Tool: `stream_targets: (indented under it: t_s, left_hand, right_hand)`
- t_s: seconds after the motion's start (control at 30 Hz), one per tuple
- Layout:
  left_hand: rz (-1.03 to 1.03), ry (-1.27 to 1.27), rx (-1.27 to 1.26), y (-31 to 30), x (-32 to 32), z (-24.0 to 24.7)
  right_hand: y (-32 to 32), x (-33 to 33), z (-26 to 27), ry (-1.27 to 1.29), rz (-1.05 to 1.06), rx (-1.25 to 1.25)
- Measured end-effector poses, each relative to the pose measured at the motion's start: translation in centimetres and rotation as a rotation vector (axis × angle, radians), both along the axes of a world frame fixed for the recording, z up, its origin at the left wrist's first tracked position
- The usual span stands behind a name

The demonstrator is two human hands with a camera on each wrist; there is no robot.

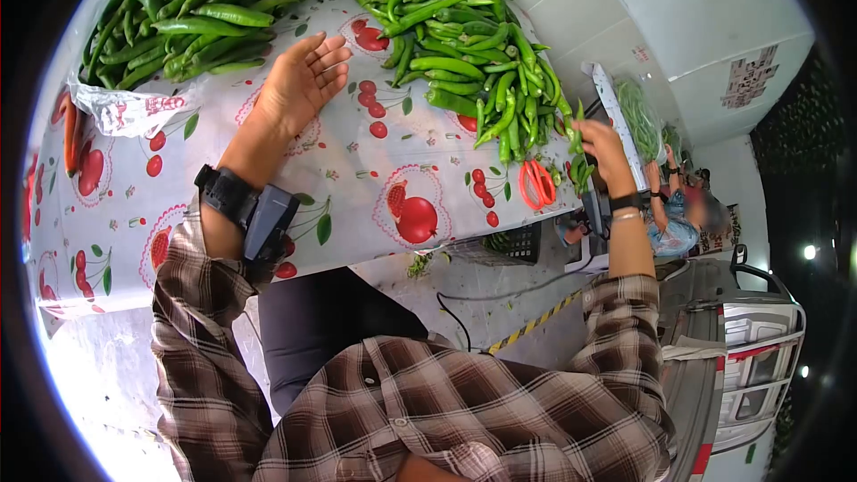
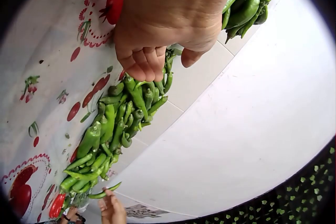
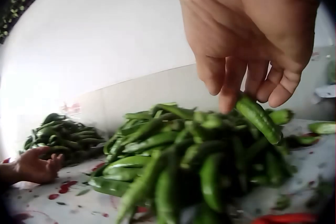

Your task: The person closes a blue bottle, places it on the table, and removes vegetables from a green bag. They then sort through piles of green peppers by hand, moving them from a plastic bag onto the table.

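Observation:
My left hand [image 1: 303, 85] is held palm up with relaxed fingers and nothing in it, between two heaps of green peppers. In the left wrist view the left hand [image 2: 168, 32] hangs over the far end of one heap [image 2: 126, 113]. My right hand [image 1: 604, 150] is at the right end of the larger heap [image 1: 455, 45]. The right wrist view shows the right hand [image 3: 252, 35] pinching one green pepper [image 3: 258, 119] by its end, just above the heap [image 3: 173, 155]. The other heap [image 1: 214, 0] lies on a plastic bag [image 1: 134, 112].
Orange-red scissors [image 1: 536, 185] lie near the right edge of the patterned tablecloth [image 1: 357, 187]. A red pepper [image 1: 71, 136] is at the far left. Below the table stands a black crate [image 1: 509, 248]. Another person [image 1: 683, 219] is off to the right, beside bagged green produce [image 1: 638, 116].

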State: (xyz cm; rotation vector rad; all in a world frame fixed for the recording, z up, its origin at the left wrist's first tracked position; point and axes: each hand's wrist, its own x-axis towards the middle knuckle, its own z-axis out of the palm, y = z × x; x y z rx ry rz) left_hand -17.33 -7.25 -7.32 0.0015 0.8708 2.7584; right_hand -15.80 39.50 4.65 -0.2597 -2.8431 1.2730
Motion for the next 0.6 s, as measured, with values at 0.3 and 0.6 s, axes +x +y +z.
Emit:
stream_targets:
  t_s: [0.3, 0.6]
  left_hand:
    - [0.012, -0.012, -0.021, -0.3, 0.2, 0.3]
    - [-0.005, -0.008, -0.031, -0.3, 0.2, 0.2]
  right_hand:
    - [7.1, 2.4, -3.9, 0.008, -0.238, -0.08]
    - [-0.8, 1.0, -3.8, 0.064, 0.002, -0.019]
